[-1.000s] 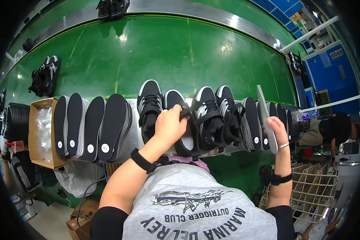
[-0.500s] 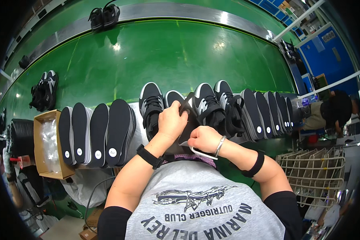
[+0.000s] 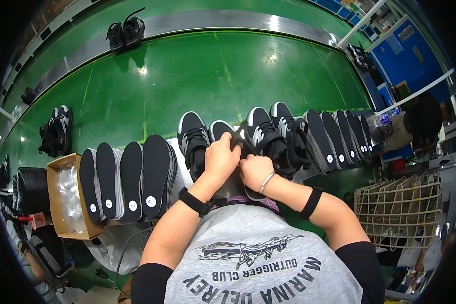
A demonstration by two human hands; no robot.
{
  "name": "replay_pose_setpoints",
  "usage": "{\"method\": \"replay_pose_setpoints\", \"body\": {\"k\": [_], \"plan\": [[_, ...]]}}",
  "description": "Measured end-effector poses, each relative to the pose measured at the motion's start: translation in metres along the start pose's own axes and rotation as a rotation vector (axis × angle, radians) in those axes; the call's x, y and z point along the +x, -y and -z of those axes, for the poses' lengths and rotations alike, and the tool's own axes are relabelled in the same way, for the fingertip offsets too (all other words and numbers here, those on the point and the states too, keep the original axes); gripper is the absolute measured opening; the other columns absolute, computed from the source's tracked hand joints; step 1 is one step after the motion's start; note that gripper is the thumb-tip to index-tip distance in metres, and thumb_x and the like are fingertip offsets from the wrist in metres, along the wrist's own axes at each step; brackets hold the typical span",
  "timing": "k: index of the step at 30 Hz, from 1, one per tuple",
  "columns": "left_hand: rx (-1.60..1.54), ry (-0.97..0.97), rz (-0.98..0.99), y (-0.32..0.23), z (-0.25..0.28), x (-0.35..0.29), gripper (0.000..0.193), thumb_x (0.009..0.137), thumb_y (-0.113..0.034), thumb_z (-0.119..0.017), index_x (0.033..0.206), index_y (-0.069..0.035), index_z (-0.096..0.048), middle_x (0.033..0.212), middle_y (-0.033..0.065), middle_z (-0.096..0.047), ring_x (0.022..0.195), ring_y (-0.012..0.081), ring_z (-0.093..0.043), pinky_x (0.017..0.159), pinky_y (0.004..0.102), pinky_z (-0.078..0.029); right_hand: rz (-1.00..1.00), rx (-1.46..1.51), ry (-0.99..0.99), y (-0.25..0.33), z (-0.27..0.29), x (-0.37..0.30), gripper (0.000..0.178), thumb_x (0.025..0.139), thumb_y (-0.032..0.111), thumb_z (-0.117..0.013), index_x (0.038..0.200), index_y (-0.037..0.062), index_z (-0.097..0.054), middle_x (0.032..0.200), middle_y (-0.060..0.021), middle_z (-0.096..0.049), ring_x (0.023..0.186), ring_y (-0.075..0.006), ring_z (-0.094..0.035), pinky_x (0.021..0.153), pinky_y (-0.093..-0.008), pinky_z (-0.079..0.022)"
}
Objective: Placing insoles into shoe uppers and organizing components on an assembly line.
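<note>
Directly in front of me is a black and grey sneaker (image 3: 220, 129), its toe pointing away and its opening mostly covered by my hands. My left hand (image 3: 222, 160) is closed on the sneaker's raised black upper near the opening. Beside it, my right hand (image 3: 255, 171) is closed on a dark insole (image 3: 254, 194), whose rounded end shows below the fingers. How far the insole sits inside the sneaker is hidden. Another sneaker (image 3: 192, 133) stands just left, and two more sneakers (image 3: 261, 126) stand just right.
Stacks of black insoles (image 3: 157, 169) stand on the left, with more insole stacks (image 3: 319, 134) on the right. A cardboard box (image 3: 93, 230) holds clear plastic. Across the green surface (image 3: 187, 71) are a far pair of shoes (image 3: 125, 34) and another pair (image 3: 56, 130). A wire basket (image 3: 397, 213) is at right.
My right hand has moved up and closer to my left hand, with the insole's pale edge no longer showing. My left hand keeps its hold. The whole view has shifted slightly.
</note>
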State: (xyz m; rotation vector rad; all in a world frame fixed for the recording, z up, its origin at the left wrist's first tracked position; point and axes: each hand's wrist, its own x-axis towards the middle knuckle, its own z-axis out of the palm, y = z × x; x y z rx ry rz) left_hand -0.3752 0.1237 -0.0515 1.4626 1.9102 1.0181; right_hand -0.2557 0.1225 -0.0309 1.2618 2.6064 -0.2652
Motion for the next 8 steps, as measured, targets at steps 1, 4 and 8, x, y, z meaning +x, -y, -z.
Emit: {"method": "replay_pose_setpoints", "body": {"k": [1,4,8], "plan": [[-0.033,-0.003,0.001,0.001,-0.001,0.001,0.024,0.071,-0.022,-0.058,0.074,-0.001,-0.049,0.062,0.0182,-0.056,0.063,0.0357,-0.056,0.058,0.0413,-0.043,0.007,-0.025,0.018,-0.004,0.001,0.002,0.017,0.071,0.020,-0.052,0.079,0.0071,-0.061,0.080,-0.0111,-0.059,0.074,-0.0259,-0.059,0.067,-0.0397,-0.043],[-0.012,-0.030,0.007,0.006,-0.002,0.001,0.024,0.071,-0.023,-0.058,0.073,-0.001,-0.049,0.061,0.0180,-0.055,0.062,0.0356,-0.055,0.057,0.0416,-0.042,0.033,-0.131,0.152,-0.002,0.024,-0.012,0.025,0.070,0.023,-0.054,0.087,0.0061,-0.059,0.092,-0.0130,-0.056,0.084,-0.0253,-0.057,0.073,-0.0397,-0.039],[0.097,-0.016,0.006,0.009,0.004,-0.002,0.031,0.069,-0.027,-0.059,0.086,-0.003,-0.050,0.068,0.0200,-0.057,0.068,0.0387,-0.055,0.063,0.0426,-0.044,-0.152,-0.036,0.497,0.002,0.054,-0.019,0.049,0.068,0.032,-0.059,0.107,0.0040,-0.051,0.100,-0.0161,-0.055,0.094,-0.0281,-0.055,0.084,-0.0452,-0.039]]}}
